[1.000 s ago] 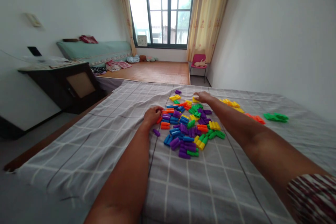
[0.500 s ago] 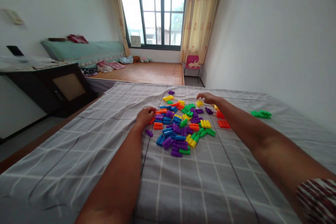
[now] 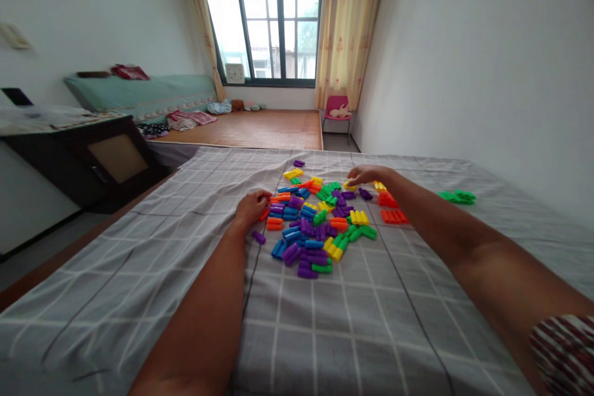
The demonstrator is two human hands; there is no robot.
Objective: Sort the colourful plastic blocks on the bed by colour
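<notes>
A heap of purple, blue, green, yellow and orange plastic building pieces (image 3: 306, 227), shaped like joined short tubes, lies on a grey checked cloth. At its left edge is my left hand (image 3: 253, 207), fingers curled against an orange plastic piece (image 3: 264, 214). My right hand (image 3: 369, 174) reaches to the far right side of the heap, its fingertips pinched down on a yellow plastic piece (image 3: 349, 186). A dark purple piece (image 3: 365, 193) lies just below that hand. The undersides of both hands are hidden.
Right of the heap, partly behind my right forearm, lie orange-red pieces (image 3: 393, 216) and a yellow piece (image 3: 379, 186). Green pieces (image 3: 457, 197) sit farther right on the checked cloth (image 3: 362, 334). Beyond are a bed (image 3: 260, 127), a pink chair (image 3: 336, 105) and a dark cabinet (image 3: 93, 154).
My right hand has lowered its fingers onto the yellow piece. My left hand stays beside the orange piece. The whole view has shifted slightly.
</notes>
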